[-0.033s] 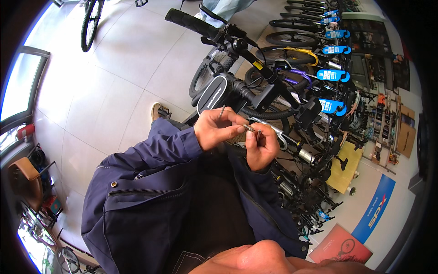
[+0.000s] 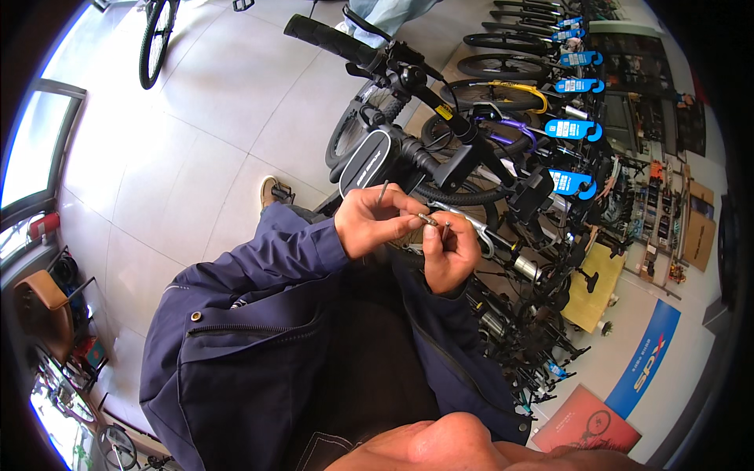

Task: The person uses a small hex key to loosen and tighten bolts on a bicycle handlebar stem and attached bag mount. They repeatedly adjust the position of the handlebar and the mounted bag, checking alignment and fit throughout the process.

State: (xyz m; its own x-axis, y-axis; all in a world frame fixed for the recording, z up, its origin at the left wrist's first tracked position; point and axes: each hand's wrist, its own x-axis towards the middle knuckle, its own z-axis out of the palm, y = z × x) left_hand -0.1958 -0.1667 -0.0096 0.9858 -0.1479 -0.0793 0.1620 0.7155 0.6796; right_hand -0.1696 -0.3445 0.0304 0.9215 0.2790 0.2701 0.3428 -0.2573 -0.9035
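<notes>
My left hand (image 2: 372, 226) and my right hand (image 2: 454, 250) meet at chest height, both closed. Between their fingertips is a small brownish metal part (image 2: 428, 220), shaped like a short bolt or fitting; its exact kind is too small to tell. A thin grey metal rod (image 2: 383, 191) sticks up from the fingers of my left hand. Another short metal pin (image 2: 446, 230) shows between the fingers of my right hand, its lower end hidden. Just beyond my hands is a bicycle's handlebar (image 2: 440, 106), with a black-and-white oval front bag or panel (image 2: 366, 163) by it.
Several bicycles with blue tags (image 2: 573, 129) stand in a row on the right. A yellow board (image 2: 594, 286) lies near parts and tools. At the left is a brown chair (image 2: 45, 289). Pale floor tiles (image 2: 196, 157) stretch ahead, with a bicycle wheel (image 2: 157, 43) at the far left.
</notes>
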